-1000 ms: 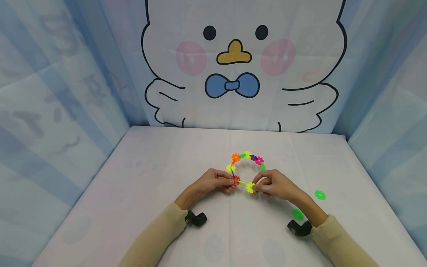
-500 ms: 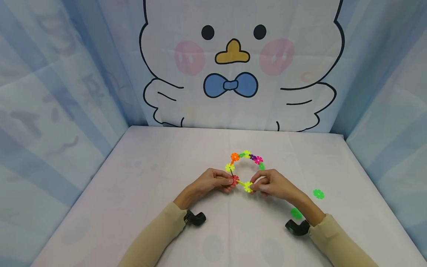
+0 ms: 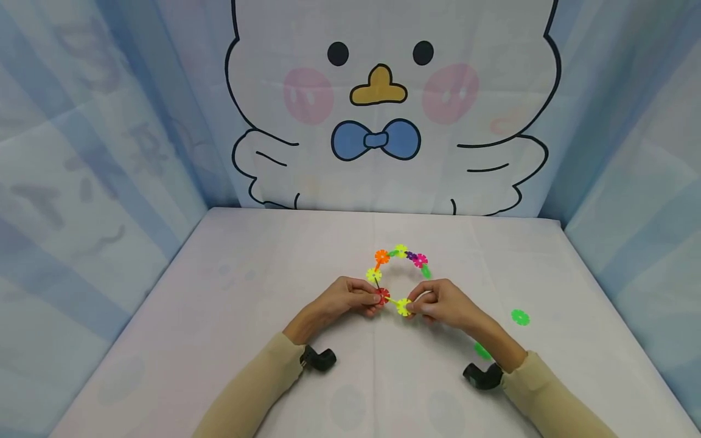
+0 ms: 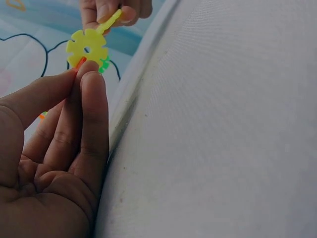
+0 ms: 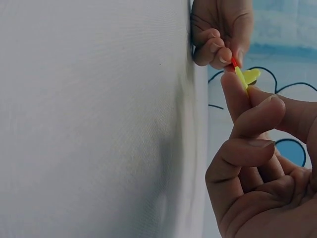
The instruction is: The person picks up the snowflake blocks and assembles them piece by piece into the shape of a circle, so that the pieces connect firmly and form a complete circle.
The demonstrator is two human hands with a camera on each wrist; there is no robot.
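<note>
Bright notched flower discs, joined edge to edge, form a ring-shaped chain (image 3: 381, 256) above the middle of the table. The left hand (image 3: 347, 297) pinches a red disc (image 3: 384, 296) on the near left of the ring between thumb and fingers. Close beside it, the right hand (image 3: 443, 301) pinches a yellow disc (image 3: 403, 307) by its right edge. A thin yellow disc (image 3: 391, 300), seen edge-on, links those two. On the right side, a green disc (image 3: 426, 271) of the chain reaches down behind the right hand, where the fingers hide whether it connects to anything.
Loose green discs lie on the right: one fully visible (image 3: 520, 317), another (image 3: 483, 351) partly covered by the right forearm. Black wrist cameras (image 3: 319, 358) stick out from both cuffs. Behind the white table (image 3: 263, 243) hangs a cloth backdrop with a cartoon bird.
The whole head view has drifted slightly left, backdrop included. Both hands keep their pinch on the same discs. The right forearm now covers more of the nearer green disc.
</note>
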